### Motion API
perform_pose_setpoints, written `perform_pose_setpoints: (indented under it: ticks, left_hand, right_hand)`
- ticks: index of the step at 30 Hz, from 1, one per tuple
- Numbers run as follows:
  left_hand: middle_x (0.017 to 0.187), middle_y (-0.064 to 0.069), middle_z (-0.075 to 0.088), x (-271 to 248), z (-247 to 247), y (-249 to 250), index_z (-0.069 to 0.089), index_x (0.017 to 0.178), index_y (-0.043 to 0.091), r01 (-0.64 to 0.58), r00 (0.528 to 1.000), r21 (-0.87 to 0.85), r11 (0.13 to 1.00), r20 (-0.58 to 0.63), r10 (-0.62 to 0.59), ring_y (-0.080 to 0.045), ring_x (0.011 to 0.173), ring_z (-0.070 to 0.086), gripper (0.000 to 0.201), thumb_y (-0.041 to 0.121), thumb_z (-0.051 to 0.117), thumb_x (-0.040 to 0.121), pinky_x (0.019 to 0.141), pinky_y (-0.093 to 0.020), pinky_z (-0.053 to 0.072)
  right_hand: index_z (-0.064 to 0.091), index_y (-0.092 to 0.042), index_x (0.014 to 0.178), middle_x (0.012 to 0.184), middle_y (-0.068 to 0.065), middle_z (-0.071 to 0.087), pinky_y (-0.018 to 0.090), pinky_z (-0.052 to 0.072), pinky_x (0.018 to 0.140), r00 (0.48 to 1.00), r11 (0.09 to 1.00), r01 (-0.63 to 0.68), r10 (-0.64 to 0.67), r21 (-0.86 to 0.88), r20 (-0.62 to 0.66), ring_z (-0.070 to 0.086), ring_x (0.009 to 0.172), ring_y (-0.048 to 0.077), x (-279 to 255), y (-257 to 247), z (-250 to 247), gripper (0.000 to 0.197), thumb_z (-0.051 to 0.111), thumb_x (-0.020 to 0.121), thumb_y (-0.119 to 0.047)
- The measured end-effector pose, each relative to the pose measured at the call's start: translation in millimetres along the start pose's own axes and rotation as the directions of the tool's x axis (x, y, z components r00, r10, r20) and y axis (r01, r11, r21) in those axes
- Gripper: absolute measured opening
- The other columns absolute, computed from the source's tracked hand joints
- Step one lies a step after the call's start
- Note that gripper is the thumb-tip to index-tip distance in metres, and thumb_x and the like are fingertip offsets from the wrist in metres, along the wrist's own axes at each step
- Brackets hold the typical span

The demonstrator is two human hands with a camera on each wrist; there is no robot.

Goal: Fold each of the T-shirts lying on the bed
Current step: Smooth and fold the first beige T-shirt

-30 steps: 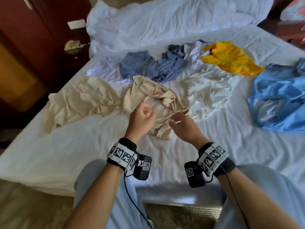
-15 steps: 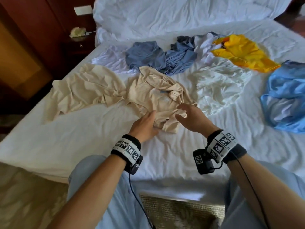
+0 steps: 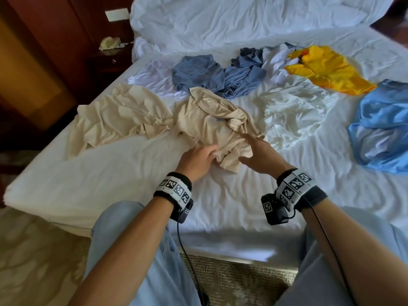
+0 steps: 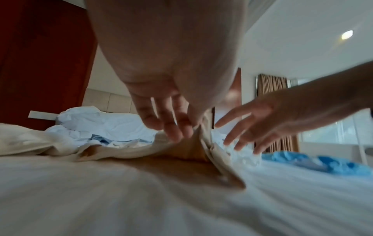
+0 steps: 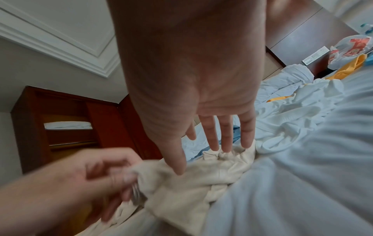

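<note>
A crumpled beige T-shirt (image 3: 212,129) lies in the middle of the bed (image 3: 123,173). My left hand (image 3: 213,154) pinches its near edge, and the cloth rises between thumb and fingers (image 4: 171,129) in the left wrist view. To the right of it, my right hand (image 3: 245,149) is spread open with straight fingers (image 5: 225,140) touching the same shirt (image 5: 181,188). A second beige T-shirt (image 3: 119,115) lies to the left. Blue-grey shirts (image 3: 212,74), a white shirt (image 3: 293,111), a yellow shirt (image 3: 326,69) and a light blue shirt (image 3: 386,124) lie further back and right.
A bunched white duvet (image 3: 242,21) fills the head of the bed. A dark wooden nightstand (image 3: 110,60) and wardrobe stand at the left. The bed's near edge (image 3: 220,246) is at my knees, with patterned carpet (image 3: 33,261) below.
Both hands came down from above the bed onto the near edge of the beige T-shirt. The left hand took hold of the cloth; the right stayed open.
</note>
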State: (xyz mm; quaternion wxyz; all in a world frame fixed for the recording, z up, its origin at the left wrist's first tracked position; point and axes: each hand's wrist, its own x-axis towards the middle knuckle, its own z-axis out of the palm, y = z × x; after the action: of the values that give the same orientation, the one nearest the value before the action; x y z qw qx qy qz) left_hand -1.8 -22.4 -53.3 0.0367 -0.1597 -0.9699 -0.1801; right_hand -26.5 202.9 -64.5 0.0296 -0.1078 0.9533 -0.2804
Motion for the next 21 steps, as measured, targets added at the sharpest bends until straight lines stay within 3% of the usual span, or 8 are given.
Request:
perform_pose_setpoints:
  ticks: [3,5,7,8,10,14,18,21]
  left_hand:
    - [0.081,0.013,0.058,-2,-17,11,0.058,0.093,0.025,-0.101,0.968,-0.119,0.988,-0.241,0.07,-0.013,0.074,0.055,0.014,0.024,0.05,0.104,0.061,-0.031,0.042]
    - [0.086,0.011,0.062,-2,-27,16,0.062,0.095,0.022,-0.184,0.933,-0.213,0.96,-0.344,0.103,-0.012,0.078,0.058,0.012,0.019,0.053,0.102,0.066,-0.032,0.048]
    - [0.09,0.009,0.064,-2,-31,17,0.065,0.097,0.019,-0.235,0.91,-0.264,0.935,-0.397,0.117,-0.013,0.083,0.06,0.011,0.013,0.056,0.099,0.07,-0.03,0.05]
    - [0.091,0.009,0.065,-1,-33,18,0.067,0.098,0.018,-0.243,0.905,-0.274,0.93,-0.409,0.116,-0.013,0.084,0.061,0.011,0.012,0.057,0.099,0.07,-0.029,0.05]
    - [0.092,0.007,0.066,2,-33,18,0.069,0.098,0.017,-0.238,0.902,-0.287,0.928,-0.419,0.102,-0.012,0.084,0.061,0.01,0.013,0.06,0.098,0.07,-0.026,0.049]
    - [0.091,0.009,0.066,6,-28,15,0.07,0.097,0.02,-0.196,0.907,-0.331,0.923,-0.418,0.043,-0.012,0.082,0.062,0.011,0.016,0.059,0.097,0.072,-0.033,0.053]
    - [0.069,0.009,0.065,7,-24,12,0.065,0.092,0.027,-0.019,0.941,-0.365,0.931,-0.322,-0.108,-0.015,0.069,0.063,0.013,0.027,0.053,0.097,0.069,-0.042,0.055]
    - [0.063,0.011,0.062,5,-22,15,0.063,0.095,0.026,0.026,0.938,-0.348,0.937,-0.316,-0.143,-0.017,0.068,0.064,0.017,0.032,0.048,0.1,0.068,-0.039,0.055]
  right_hand:
    - [0.033,-0.025,0.157,0.144,0.014,0.053,0.049,0.047,0.104,0.999,0.999,0.034,-0.034,-0.014,-0.001,0.051,0.129,0.034,2,-1,2,0.087,0.08,0.084,-0.033]
    - [0.046,-0.028,0.148,0.137,0.011,0.056,0.05,0.049,0.102,0.997,0.998,0.068,-0.068,-0.005,-0.029,0.053,0.124,0.033,3,-4,2,0.072,0.079,0.084,-0.034]
    - [0.066,-0.031,0.117,0.122,0.005,0.062,0.05,0.051,0.095,0.988,0.992,0.12,-0.117,0.025,-0.1,0.058,0.112,0.03,5,-7,3,0.031,0.074,0.087,-0.036]
    - [0.069,-0.032,0.101,0.115,0.002,0.064,0.049,0.052,0.092,0.983,0.989,0.14,-0.135,0.036,-0.127,0.059,0.107,0.028,5,-9,2,0.014,0.069,0.088,-0.039]
    - [0.068,-0.03,0.088,0.112,0.001,0.066,0.047,0.053,0.09,0.972,0.981,0.186,-0.174,0.063,-0.155,0.062,0.104,0.028,5,-11,2,0.014,0.061,0.089,-0.042]
    - [0.064,-0.02,0.103,0.113,0.002,0.068,0.039,0.053,0.085,0.968,0.973,0.213,-0.197,0.091,-0.155,0.064,0.101,0.025,3,-15,3,0.011,0.065,0.094,-0.027]
    - [0.051,-0.028,0.137,0.12,0.001,0.065,0.039,0.054,0.089,0.982,0.981,0.177,-0.17,0.08,-0.086,0.063,0.107,0.02,0,-12,4,0.053,0.073,0.089,-0.029]
    - [0.045,-0.03,0.147,0.124,0.002,0.066,0.038,0.053,0.088,0.983,0.982,0.183,-0.181,0.037,-0.041,0.063,0.106,0.018,1,-14,7,0.063,0.073,0.091,-0.035]
